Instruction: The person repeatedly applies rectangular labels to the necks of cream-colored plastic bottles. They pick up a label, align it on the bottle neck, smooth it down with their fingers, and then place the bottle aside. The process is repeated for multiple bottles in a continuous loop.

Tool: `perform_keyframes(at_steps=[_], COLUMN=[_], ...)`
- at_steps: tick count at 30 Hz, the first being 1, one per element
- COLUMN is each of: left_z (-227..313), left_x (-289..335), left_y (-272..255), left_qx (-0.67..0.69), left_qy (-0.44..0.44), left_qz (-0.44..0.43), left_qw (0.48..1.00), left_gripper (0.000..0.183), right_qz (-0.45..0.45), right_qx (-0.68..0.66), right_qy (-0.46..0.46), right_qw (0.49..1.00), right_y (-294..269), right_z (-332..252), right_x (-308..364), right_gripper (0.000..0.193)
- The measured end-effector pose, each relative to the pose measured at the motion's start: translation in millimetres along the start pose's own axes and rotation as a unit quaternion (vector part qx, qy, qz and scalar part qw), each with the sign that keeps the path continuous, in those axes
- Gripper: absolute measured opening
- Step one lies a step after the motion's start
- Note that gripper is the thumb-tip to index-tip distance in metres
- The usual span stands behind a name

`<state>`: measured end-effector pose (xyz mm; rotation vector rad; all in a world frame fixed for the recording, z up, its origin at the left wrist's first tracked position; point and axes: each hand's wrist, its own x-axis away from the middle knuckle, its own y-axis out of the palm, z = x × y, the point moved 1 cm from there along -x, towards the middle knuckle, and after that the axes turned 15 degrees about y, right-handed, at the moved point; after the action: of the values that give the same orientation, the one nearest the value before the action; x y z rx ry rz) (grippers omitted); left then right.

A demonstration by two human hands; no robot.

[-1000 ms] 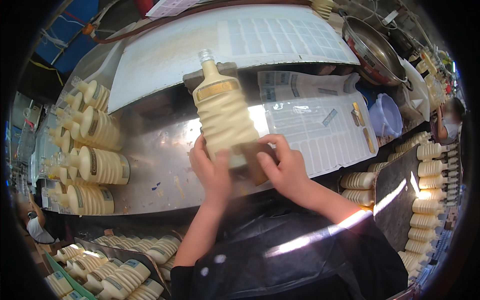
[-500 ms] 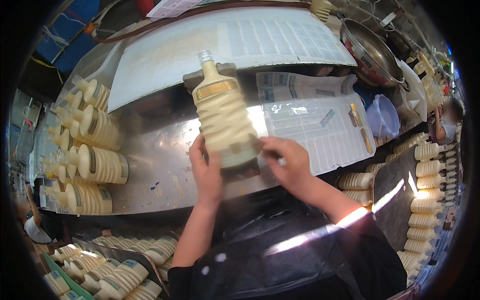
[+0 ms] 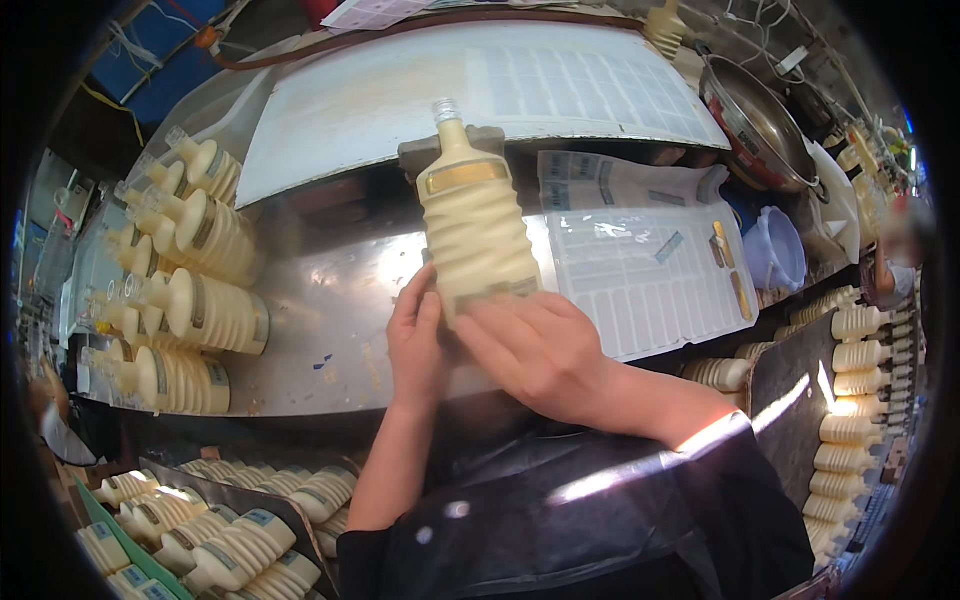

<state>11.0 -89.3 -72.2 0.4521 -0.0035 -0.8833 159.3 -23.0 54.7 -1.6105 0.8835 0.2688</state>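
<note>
A cream-coloured bottle (image 3: 478, 225) with wavy ribs, a clear threaded neck and a gold band lies on the metal table, neck pointing away from me. Its shoulder is against a dark rest (image 3: 420, 152). My left hand (image 3: 415, 345) grips the bottle's lower left side, thumb and fingers closed at its edge. Stretched flat across the lower front of the bottle, the fingers of my right hand (image 3: 535, 350) cover a label strip and most of the base. They are slightly blurred. Nothing shows gripped in the right hand.
Printed translucent sheets (image 3: 640, 235) lie to the right, with a yellow-handled tool (image 3: 740, 295) on them. Beyond stand a lavender bucket (image 3: 773, 250) and a large pan (image 3: 757, 125). Similar bottles (image 3: 218, 312) crowd the left end; others (image 3: 240, 550) fill crates below and right.
My right hand has swung from the bottle's lower right corner leftward across its lower front, its fingers now flattened there. My left hand keeps its hold. The whole view has shifted slightly.
</note>
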Motion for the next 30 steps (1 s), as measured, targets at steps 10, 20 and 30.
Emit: perform_keyframes(at_steps=[10, 20, 30], left_z=[-2, 8, -1], left_x=[-4, -4, 8], left_y=[-15, 1, 24], left_qx=[-0.018, -0.03, -0.357], left_qy=[-0.012, -0.015, 0.137], left_qz=[-0.02, -0.007, -0.057], left_qw=[1.0, 0.999, 0.922], left_gripper=[0.052, 0.059, 0.059], right_qz=[-0.071, -0.058, -0.085], right_qx=[0.072, 0.024, -0.18], right_qy=[-0.058, 0.064, 0.536], right_qw=[0.993, 0.996, 0.82], right_y=[29, 22, 1], right_z=[-23, -12, 67], right_x=[6, 9, 63], right_gripper=[0.017, 0.014, 0.024])
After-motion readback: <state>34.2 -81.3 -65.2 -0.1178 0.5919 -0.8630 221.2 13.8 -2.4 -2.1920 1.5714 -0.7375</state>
